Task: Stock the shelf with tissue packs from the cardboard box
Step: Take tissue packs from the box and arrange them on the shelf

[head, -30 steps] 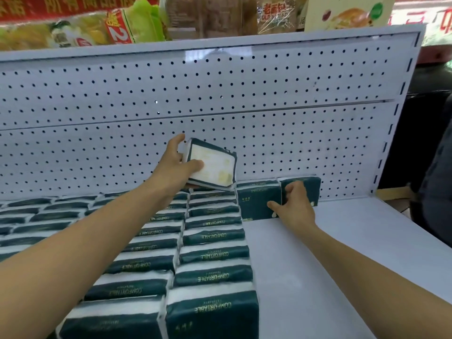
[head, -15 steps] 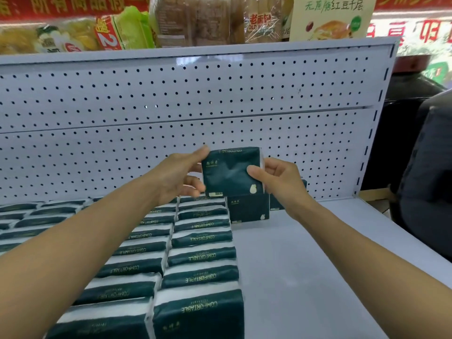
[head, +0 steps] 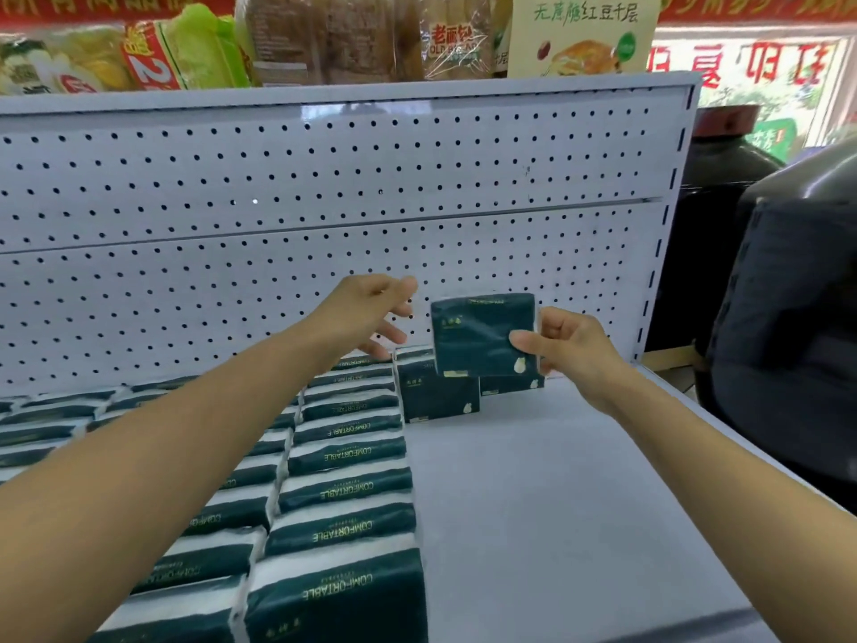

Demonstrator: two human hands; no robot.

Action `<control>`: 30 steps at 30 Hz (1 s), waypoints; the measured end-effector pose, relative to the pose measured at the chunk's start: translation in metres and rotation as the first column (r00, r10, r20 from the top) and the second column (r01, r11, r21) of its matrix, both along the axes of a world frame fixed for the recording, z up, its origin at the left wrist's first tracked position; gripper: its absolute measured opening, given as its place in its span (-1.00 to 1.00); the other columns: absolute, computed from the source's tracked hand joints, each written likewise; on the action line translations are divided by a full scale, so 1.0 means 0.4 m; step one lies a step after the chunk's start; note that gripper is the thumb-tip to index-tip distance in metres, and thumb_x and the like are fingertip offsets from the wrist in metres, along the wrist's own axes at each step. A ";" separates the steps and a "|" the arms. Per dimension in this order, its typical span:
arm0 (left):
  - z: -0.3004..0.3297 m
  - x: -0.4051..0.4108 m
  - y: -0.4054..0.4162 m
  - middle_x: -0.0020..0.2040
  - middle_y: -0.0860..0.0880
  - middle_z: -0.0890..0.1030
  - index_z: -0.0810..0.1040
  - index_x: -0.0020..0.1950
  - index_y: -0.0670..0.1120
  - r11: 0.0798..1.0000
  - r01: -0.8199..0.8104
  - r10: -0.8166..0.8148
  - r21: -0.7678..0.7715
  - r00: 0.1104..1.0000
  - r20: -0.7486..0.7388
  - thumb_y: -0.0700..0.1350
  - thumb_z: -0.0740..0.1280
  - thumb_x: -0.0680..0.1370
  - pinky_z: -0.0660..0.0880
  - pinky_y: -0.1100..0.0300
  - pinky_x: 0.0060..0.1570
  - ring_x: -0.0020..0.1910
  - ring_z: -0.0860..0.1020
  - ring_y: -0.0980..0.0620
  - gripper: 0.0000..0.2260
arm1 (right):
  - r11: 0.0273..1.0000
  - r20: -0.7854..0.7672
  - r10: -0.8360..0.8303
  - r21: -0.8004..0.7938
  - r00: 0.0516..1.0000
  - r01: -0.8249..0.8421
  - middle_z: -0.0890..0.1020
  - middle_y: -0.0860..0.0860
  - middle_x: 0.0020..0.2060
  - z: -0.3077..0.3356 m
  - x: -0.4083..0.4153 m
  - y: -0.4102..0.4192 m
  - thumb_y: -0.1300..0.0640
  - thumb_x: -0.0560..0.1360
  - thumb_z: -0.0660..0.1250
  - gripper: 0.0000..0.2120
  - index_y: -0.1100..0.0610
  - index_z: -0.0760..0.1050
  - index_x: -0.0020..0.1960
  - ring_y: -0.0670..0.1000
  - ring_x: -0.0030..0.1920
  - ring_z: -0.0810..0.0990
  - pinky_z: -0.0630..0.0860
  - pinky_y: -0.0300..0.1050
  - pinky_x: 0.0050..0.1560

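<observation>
Tissue packs [head: 348, 457] fill the left half of the white shelf [head: 556, 503] in tight rows, dark green, lying flat. Two more packs [head: 438, 392] stand upright against the pegboard back [head: 278, 201]. Right hand [head: 572, 350] pinches one pack [head: 482, 334] upright in the air above them. Left hand [head: 366, 313] hovers just beside it, fingers apart, holding nothing. Bread bags [head: 361, 34] sit on top.

Lighting: bright, even, diffuse; no hard shadows. Glare: pale sheen on the white perforated metal back panel [head: 324, 187], upper edge. Distortion: wide-angle bowing toward frame edges. Focus: slight softness throughout; forearms blurred at lower corners.
</observation>
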State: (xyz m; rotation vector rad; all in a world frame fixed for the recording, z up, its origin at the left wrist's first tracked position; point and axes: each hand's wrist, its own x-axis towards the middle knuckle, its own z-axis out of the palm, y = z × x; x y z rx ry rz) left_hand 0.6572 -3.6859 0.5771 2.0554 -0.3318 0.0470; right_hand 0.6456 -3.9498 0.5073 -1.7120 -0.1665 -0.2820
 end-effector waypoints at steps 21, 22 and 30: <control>-0.143 0.212 -0.092 -0.03 0.05 0.56 0.48 0.17 0.01 0.100 -0.316 -0.395 0.943 0.857 0.329 0.28 0.40 0.41 0.22 0.08 -0.04 -0.03 0.54 -0.01 -0.53 | 0.873 -0.054 -0.383 -0.348 0.922 0.342 0.47 0.00 -0.14 -0.194 0.154 -0.061 0.15 0.47 0.47 -0.68 0.15 0.36 0.08 -0.16 -0.35 0.48 0.45 -0.24 -0.27; -0.146 0.213 -0.091 -0.04 0.05 0.57 0.48 0.17 0.01 0.095 -0.319 -0.392 0.943 0.859 0.331 0.27 0.40 0.41 0.21 0.08 -0.04 -0.04 0.54 -0.01 -0.53 | 0.862 -0.052 -0.398 -0.363 0.916 0.353 0.50 0.01 -0.11 -0.197 0.157 -0.060 0.13 0.46 0.48 -0.67 0.13 0.37 0.07 -0.14 -0.30 0.48 0.51 -0.14 -0.18; -0.135 0.185 -0.081 0.12 0.02 0.58 0.41 0.35 0.02 0.185 -0.269 -0.308 0.945 0.897 0.316 0.34 0.34 0.43 0.31 0.04 0.09 0.11 0.53 -0.04 -0.39 | 0.767 -0.049 -0.451 -0.533 0.891 0.358 0.42 0.08 0.31 -0.177 0.122 -0.045 -0.04 0.53 0.38 -0.44 0.07 0.24 0.42 0.12 0.26 0.43 0.46 0.09 0.17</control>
